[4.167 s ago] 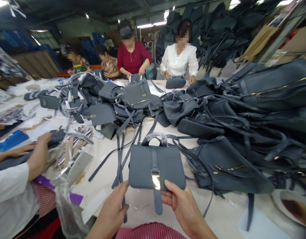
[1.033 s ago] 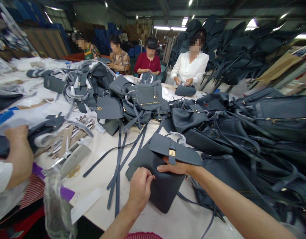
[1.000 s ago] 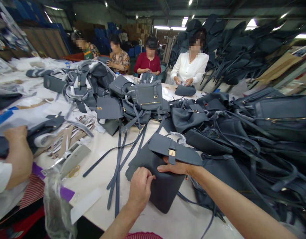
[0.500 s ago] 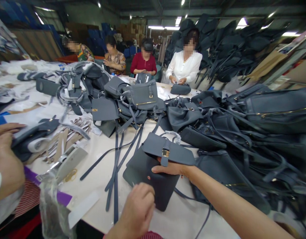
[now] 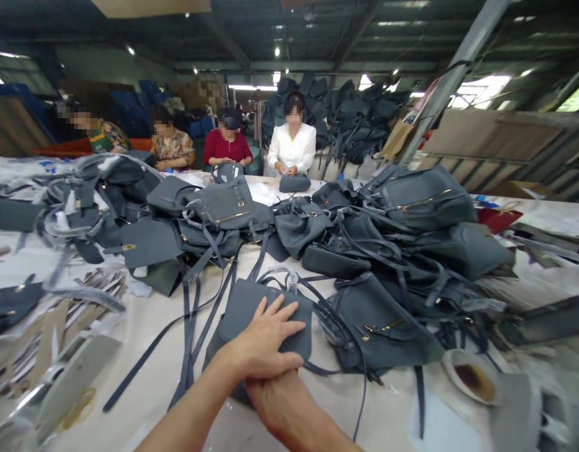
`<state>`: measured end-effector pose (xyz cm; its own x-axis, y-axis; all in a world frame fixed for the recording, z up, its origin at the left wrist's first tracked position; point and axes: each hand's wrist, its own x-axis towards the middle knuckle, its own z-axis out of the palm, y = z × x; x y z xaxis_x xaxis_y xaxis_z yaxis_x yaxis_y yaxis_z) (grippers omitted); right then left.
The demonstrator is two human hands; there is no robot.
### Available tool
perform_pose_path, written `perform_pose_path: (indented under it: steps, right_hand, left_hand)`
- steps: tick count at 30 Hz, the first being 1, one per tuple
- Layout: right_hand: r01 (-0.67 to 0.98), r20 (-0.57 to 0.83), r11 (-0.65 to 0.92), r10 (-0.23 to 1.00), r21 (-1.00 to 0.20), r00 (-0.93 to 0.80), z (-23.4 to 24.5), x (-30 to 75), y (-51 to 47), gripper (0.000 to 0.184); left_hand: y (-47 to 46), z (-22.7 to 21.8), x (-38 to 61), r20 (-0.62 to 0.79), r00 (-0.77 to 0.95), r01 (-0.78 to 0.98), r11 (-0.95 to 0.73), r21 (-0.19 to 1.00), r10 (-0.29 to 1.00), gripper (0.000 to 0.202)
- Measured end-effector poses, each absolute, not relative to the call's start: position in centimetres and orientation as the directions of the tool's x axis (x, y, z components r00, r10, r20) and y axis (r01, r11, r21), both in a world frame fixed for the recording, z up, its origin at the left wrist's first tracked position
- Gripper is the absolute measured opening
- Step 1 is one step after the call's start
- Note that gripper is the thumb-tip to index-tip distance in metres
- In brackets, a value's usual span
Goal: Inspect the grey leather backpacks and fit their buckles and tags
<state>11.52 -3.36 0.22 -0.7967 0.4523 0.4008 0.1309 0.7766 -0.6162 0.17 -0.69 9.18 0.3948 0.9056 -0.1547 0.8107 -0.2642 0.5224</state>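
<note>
A dark grey leather backpack (image 5: 239,304) lies on the white table in front of me, its flap folded down over the front. My left hand (image 5: 265,336) presses flat on the flap, fingers spread. Below it my right hand (image 5: 286,398) reaches to the flap's lower edge and crosses beneath my left palm. The right fingers are hidden by the left hand and the flap. A clear-wrapped handle (image 5: 292,279) stands up at the bag's top.
Heaped grey bags (image 5: 223,204) run across the table, with loose straps (image 5: 188,326) nearer me. Cardboard strips (image 5: 54,329) lie left; a bowl of brown stuff (image 5: 472,375) sits right. Co-workers stand opposite, one in a white blouse (image 5: 292,147).
The view has swung right. My left hand has gone from a loose fist before the bag to lying spread on the flap, which has come down. Another person's hand at left is out of view.
</note>
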Motion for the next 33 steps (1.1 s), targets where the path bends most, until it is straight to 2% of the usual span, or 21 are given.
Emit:
perform_pose_path:
  steps: [2, 3, 4, 5, 6, 7, 9, 11, 13, 16, 18, 22, 26, 29, 33]
  right_hand:
    - [0.040, 0.540, 0.849, 0.370, -0.526, -0.756, -1.7, 14.5, -4.5, 0.032]
    - [0.030, 0.591, 0.847, 0.394, -0.530, -0.704, -2.7, 16.1, -4.8, 0.029]
    - [0.070, 0.602, 0.803, 0.499, -0.592, -0.623, -3.7, 17.6, -4.8, 0.027]
    - [0.151, 0.536, 0.685, 0.671, -0.712, -0.513, -4.6, 18.8, -4.4, 0.026]
    - [0.218, 0.405, 0.506, 0.831, -0.834, -0.380, -5.3, 19.7, -3.9, 0.025]
    - [0.246, 0.235, 0.297, 0.939, -0.923, -0.253, -5.9, 20.3, -3.0, 0.028]
    - [0.170, -0.055, -0.029, 0.988, -0.985, -0.148, -6.5, 20.5, -1.2, 0.048]
    - [0.033, -0.171, -0.168, 0.954, -0.985, -0.246, -6.5, 19.7, 0.4, 0.062]
    - [-0.061, -0.185, -0.220, 0.917, -0.974, -0.354, -6.0, 19.0, 1.3, 0.054]
    - [-0.109, -0.168, -0.226, 0.905, -0.968, -0.391, -4.9, 19.0, 0.9, 0.032]
    - [-0.108, -0.114, -0.172, 0.905, -0.979, -0.411, -4.1, 19.7, 0.2, 0.022]
    - [-0.104, -0.074, -0.133, 0.896, -0.986, -0.439, -3.0, 21.0, -1.1, 0.018]
    - [-0.180, -0.177, -0.265, 0.901, -0.947, -0.396, -2.6, 21.1, -1.6, 0.029]
    - [-0.263, -0.234, -0.344, 0.898, -0.901, -0.374, -2.3, 21.2, -1.8, 0.037]
    - [-0.206, -0.245, -0.342, 0.889, -0.917, -0.386, -2.1, 21.7, -1.7, 0.035]
  left_hand:
    - [-0.7, 8.7, -0.3, -0.178, 0.396, 0.808, -0.249, 0.534, 0.901, 0.063]
    - [-0.8, 8.5, -0.5, -0.185, 0.397, 0.805, -0.244, 0.540, 0.899, 0.067]
    - [-0.9, 8.2, -0.7, -0.192, 0.395, 0.805, -0.237, 0.544, 0.898, 0.070]
    - [-1.0, 8.0, -0.8, -0.202, 0.395, 0.805, -0.232, 0.546, 0.896, 0.072]
    - [-1.2, 7.9, -0.9, -0.213, 0.397, 0.806, -0.228, 0.546, 0.893, 0.074]
    - [-1.4, 7.8, -0.9, -0.224, 0.399, 0.808, -0.226, 0.544, 0.889, 0.076]
    - [-1.9, 7.8, -0.8, -0.253, 0.399, 0.820, -0.219, 0.529, 0.882, 0.078]
    - [-2.4, 8.2, -0.6, -0.285, 0.394, 0.840, -0.216, 0.498, 0.874, 0.079]
    - [-2.8, 9.1, -0.2, -0.274, 0.370, 0.865, -0.222, 0.451, 0.888, 0.067]
    - [-2.4, 10.9, 1.1, -0.192, 0.301, 0.916, -0.227, 0.330, 0.934, 0.019]
    - [-1.6, 11.8, 2.6, -0.124, 0.331, 0.919, -0.290, 0.269, 0.935, 0.018]
    - [-0.2, 10.8, 5.2, -0.092, 0.530, 0.822, -0.484, 0.301, 0.843, 0.009]
    - [-0.5, 7.6, 5.9, -0.161, 0.513, 0.842, -0.459, 0.283, 0.843, 0.010]
    - [-0.9, 6.3, 5.6, -0.162, 0.500, 0.838, -0.427, 0.341, 0.851, 0.018]
    - [-1.1, 6.1, 5.1, -0.144, 0.468, 0.828, -0.375, 0.416, 0.872, 0.020]
